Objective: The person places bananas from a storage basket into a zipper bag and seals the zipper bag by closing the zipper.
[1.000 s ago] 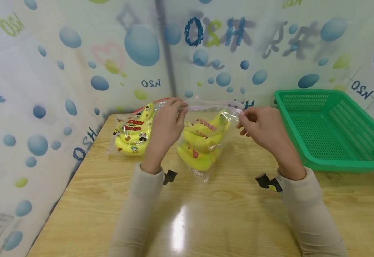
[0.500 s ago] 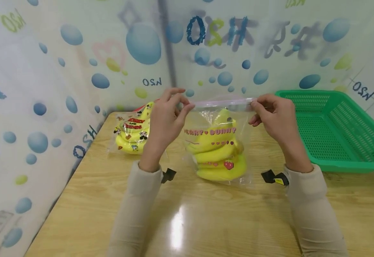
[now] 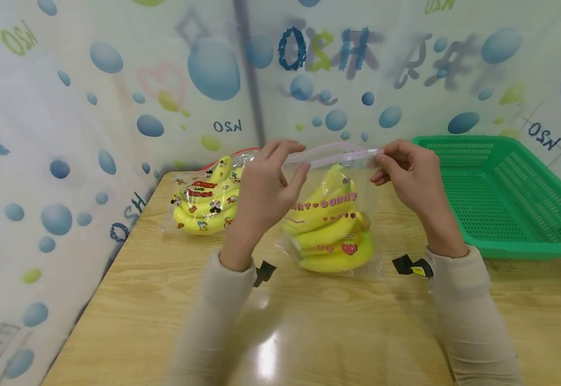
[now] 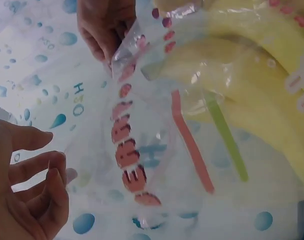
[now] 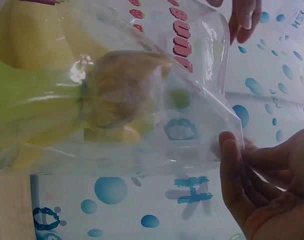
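Observation:
A clear zip bag (image 3: pixel 330 225) with pink print holds yellow bananas (image 4: pixel 242 85) and stands in front of me, its pink-edged top bowed. My right hand (image 3: pixel 412 171) pinches the top right corner, close by the white zip slider (image 3: pixel 373 153). In the right wrist view the thumb and fingers of that hand (image 5: pixel 272 180) meet on the film. My left hand (image 3: pixel 268 187) is in front of the bag's upper left side, thumb and fingers spread apart. The left wrist view shows a gap between thumb and fingers of this hand (image 4: pixel 32 175), beside the bag's edge.
Another printed bag (image 3: pixel 203 206) of bananas, with a red top strip, lies on the wooden table (image 3: pixel 164 311) at the left, partly behind my left hand. A green plastic basket (image 3: pixel 526 249) stands at the right. A patterned curtain (image 3: pixel 270 69) hangs behind the table.
The bag has come up and to the right, its print now facing me. My left hand has let go of the top left corner and shifted right; the right hand keeps its pinch.

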Tool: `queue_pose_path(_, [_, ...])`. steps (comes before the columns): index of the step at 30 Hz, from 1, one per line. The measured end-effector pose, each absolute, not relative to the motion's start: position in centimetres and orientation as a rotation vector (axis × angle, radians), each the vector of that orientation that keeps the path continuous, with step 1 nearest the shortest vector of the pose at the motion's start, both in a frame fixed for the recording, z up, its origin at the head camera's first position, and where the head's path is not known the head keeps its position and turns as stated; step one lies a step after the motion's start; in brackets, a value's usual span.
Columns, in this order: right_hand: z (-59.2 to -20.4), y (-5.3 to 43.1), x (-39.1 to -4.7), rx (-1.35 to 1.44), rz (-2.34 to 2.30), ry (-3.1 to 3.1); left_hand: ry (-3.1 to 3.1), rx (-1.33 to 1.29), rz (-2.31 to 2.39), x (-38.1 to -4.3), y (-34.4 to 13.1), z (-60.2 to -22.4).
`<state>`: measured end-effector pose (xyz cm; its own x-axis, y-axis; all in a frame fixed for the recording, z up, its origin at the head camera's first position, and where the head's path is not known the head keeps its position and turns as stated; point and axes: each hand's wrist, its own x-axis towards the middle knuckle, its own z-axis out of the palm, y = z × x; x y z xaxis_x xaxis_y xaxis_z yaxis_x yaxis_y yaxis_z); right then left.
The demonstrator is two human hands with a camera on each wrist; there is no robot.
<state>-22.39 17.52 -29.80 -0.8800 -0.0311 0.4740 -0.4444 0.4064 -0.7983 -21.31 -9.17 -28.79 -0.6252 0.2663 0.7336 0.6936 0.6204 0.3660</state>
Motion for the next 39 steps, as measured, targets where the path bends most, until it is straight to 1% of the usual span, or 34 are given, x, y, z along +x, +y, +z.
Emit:
queue_pose_path(4, [-29.9,17.6,-22.6,0.466,1.452,-2.274,-2.208,-0.853,-0.807,-20.7,-6.8,-28.1])
queue_pose_path(8, [-30.1,17.7,-22.8,0.536,1.409,-2.246,-2.36,-0.935,-0.667,-20.3,-4.0,-27.0])
queue_pose_path(12, [-30.6,17.8,-22.6,0.576,1.319,-2.217,-2.546,-0.914,-0.553,-20.2,-1.3,-26.0])
queue_pose_path(17, [-30.7,17.8,-22.3,0.606,1.246,-2.183,-2.622,-0.871,-0.472,-21.1,0.6,-26.0])
queue_pose_path(25, [-30.1,17.7,-22.5,0.619,1.23,-2.115,-2.624,-0.773,-0.445,-22.3,1.3,-26.0])
queue_pose_path(31, [-30.0,17.6,-22.3,0.582,1.245,-2.121,-2.624,-0.761,-0.44,-22.5,1.2,-26.3])
queue_pose_path(39, [-29.7,18.2,-22.1,0.542,1.167,-2.14,-2.595,-0.733,-0.322,-22.7,0.5,-26.6])
